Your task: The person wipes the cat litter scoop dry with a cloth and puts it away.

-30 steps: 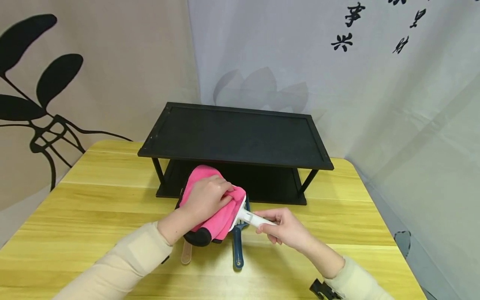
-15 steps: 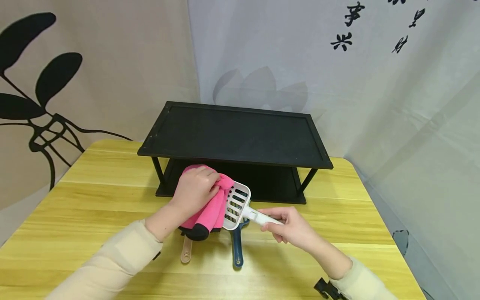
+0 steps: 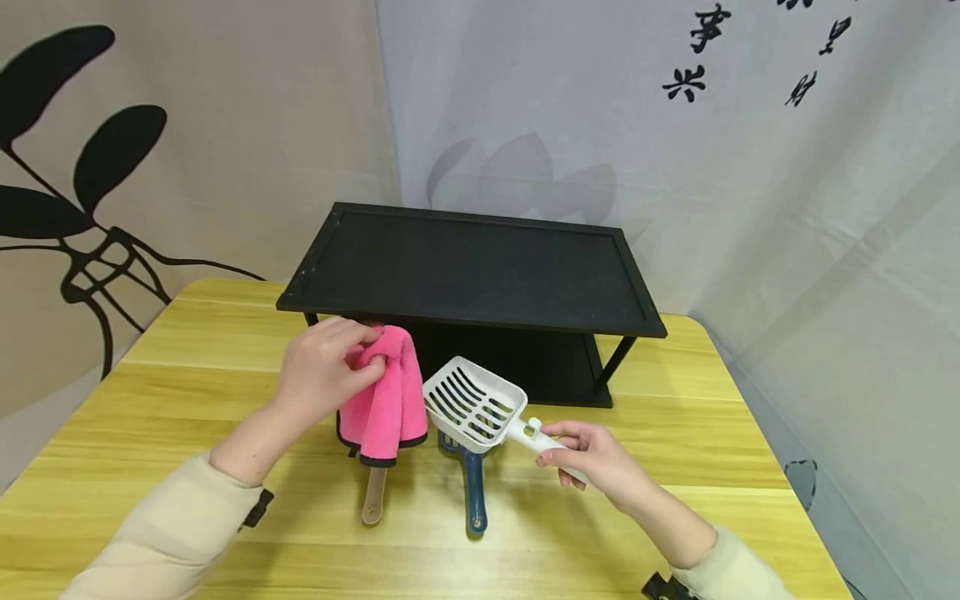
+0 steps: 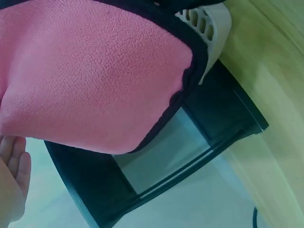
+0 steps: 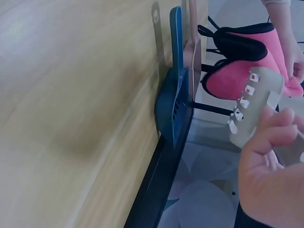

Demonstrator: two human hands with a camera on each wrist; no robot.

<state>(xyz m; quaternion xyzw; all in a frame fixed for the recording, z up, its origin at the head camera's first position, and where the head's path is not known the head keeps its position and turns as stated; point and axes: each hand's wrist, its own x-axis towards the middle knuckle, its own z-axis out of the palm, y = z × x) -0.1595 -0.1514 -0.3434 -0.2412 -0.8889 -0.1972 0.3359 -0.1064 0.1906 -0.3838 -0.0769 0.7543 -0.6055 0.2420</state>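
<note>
In the head view my left hand [image 3: 318,367] pinches a pink cloth [image 3: 393,396] with black edging, which hangs down in folds. My right hand [image 3: 596,458] grips the handle of a white slotted litter scoop [image 3: 519,428], raised above the table with its head pointing left. The cloth's right side is close to the scoop head. Below the white scoop lies a blue slotted scoop [image 3: 475,492], its head partly covered in this view. A light brown handle [image 3: 374,497] sticks out under the cloth; its scoop head [image 5: 191,54] shows in the right wrist view.
Behind the hands stands a black two-tier shelf [image 3: 480,271], its lower tier [image 3: 555,367] just beyond the white scoop. All of it is on a yellow wooden table [image 3: 675,500]. Printed curtains [image 3: 525,100] hang at the back and right.
My left hand has drawn the cloth off the white scoop to the left, baring its slotted head. The right hand has shifted slightly right and tilted the scoop.
</note>
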